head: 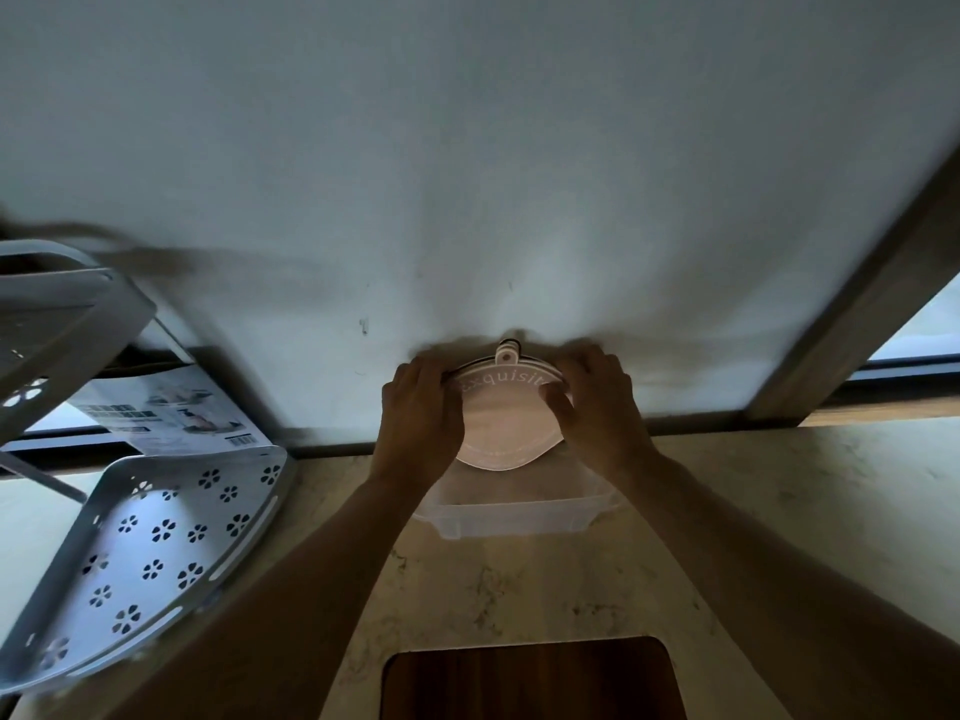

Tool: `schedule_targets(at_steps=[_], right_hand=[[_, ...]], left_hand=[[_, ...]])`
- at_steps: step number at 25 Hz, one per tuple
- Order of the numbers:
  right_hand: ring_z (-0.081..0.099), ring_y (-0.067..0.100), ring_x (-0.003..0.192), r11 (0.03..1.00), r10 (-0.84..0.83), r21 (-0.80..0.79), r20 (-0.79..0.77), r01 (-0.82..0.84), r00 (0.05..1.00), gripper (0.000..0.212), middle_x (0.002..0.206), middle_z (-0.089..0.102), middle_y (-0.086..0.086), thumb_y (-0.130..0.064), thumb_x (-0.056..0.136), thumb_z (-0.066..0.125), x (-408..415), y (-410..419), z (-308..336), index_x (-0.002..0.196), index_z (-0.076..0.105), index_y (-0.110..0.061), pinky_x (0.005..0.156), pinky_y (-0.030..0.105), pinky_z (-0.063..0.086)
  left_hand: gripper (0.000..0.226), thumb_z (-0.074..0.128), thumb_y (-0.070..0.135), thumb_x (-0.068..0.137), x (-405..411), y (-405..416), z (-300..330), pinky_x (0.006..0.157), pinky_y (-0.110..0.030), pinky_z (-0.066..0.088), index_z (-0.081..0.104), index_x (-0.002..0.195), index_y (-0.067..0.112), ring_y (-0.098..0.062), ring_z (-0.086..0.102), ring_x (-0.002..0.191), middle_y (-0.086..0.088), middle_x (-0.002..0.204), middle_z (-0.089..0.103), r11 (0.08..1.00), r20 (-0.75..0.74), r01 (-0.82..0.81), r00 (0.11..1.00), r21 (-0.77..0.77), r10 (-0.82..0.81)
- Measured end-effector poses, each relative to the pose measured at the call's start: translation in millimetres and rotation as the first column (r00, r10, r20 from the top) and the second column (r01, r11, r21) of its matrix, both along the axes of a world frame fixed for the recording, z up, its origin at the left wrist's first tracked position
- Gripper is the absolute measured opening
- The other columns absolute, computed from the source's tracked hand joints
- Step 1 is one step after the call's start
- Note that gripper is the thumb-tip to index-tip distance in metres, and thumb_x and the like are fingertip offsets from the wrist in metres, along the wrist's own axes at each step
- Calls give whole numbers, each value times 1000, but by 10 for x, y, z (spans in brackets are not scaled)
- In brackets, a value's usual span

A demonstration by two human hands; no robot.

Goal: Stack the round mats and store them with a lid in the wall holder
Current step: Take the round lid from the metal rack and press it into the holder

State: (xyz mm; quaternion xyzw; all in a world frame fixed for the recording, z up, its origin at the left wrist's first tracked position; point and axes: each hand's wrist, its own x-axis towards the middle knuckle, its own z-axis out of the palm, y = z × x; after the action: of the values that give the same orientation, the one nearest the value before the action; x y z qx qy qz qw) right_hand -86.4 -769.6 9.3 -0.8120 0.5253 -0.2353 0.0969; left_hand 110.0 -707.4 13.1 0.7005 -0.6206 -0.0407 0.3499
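A round pale pink lid [501,431], lettered "Exquisite" along its top arc, stands upright against the white wall [467,174]. A dark-edged stack of round mats [470,367] shows just behind its upper rim. My left hand [418,413] grips the left edge of lid and mats. My right hand [597,402] grips the right edge, thumb on the lid's face. A small white tab [507,351] sticks up at the top, by the wall. A clear plastic holder [511,519] sits directly below the lid, on the counter against the wall.
A white metal corner shelf [150,553] with flower cut-outs lies tilted on the left. Behind it lies a printed leaflet [171,413]. The marble counter [753,537] runs below, with a dark wooden cut-out [530,683] at the front. A window frame [852,304] slants at the right.
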Motion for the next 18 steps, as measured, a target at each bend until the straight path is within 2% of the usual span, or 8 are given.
schedule_targets(at_steps=[2, 5, 9, 13, 15, 18], right_hand=[[47, 34, 111, 1000, -2, 0, -32, 2, 999, 25, 126, 52, 13, -26, 93, 56, 19, -15, -5, 114, 61, -12, 90, 42, 40], [47, 35, 110, 1000, -3, -2, -9, 3, 1000, 26, 124, 52, 15, -24, 90, 60, 8, -5, -30, 112, 61, -10, 89, 43, 40], [46, 34, 111, 1000, -1, -7, 12, 1, 1000, 28, 124, 51, 14, -19, 88, 62, 9, -8, -28, 115, 60, -11, 91, 42, 39], [46, 33, 111, 999, 15, -29, -46, -16, 999, 28, 125, 50, 13, -20, 90, 61, 28, -17, -46, 116, 54, -12, 89, 42, 38], [48, 31, 109, 999, 24, -30, 20, -23, 1000, 27, 122, 55, 12, -19, 92, 59, 28, -14, -52, 116, 52, -11, 87, 39, 36], [53, 30, 106, 999, 49, -14, 151, -47, 987, 27, 117, 61, 11, -16, 93, 58, 21, 5, -34, 119, 51, -11, 87, 37, 36]], left_hand=[[24, 57, 12, 82, 24, -17, -2, 92, -42, 40, 60, 106, 10, -29, 51, 105, -9, 113, 59, 999, -36, -28, 999, 38, 30], [31, 63, 17, 74, 41, -36, -57, 91, -36, 32, 63, 104, 10, -27, 45, 110, -9, 119, 53, 993, 60, -39, 998, 111, 33], [24, 65, 19, 82, 61, -63, -96, 91, -43, 35, 63, 105, 10, -31, 43, 114, -11, 123, 51, 990, 97, -72, 993, 125, 60], [27, 64, 13, 84, 65, -55, -96, 93, -47, 35, 56, 109, 8, -35, 42, 115, -15, 126, 49, 990, 69, -61, 996, 127, 52], [32, 61, 11, 85, 53, -37, -91, 94, -47, 34, 51, 115, 6, -35, 42, 114, -16, 127, 49, 994, 78, -34, 997, 106, 26], [32, 55, 10, 86, 24, -9, -59, 92, -39, 31, 49, 117, 9, -30, 45, 111, -12, 120, 53, 997, 2, 7, 1000, 73, -8]])
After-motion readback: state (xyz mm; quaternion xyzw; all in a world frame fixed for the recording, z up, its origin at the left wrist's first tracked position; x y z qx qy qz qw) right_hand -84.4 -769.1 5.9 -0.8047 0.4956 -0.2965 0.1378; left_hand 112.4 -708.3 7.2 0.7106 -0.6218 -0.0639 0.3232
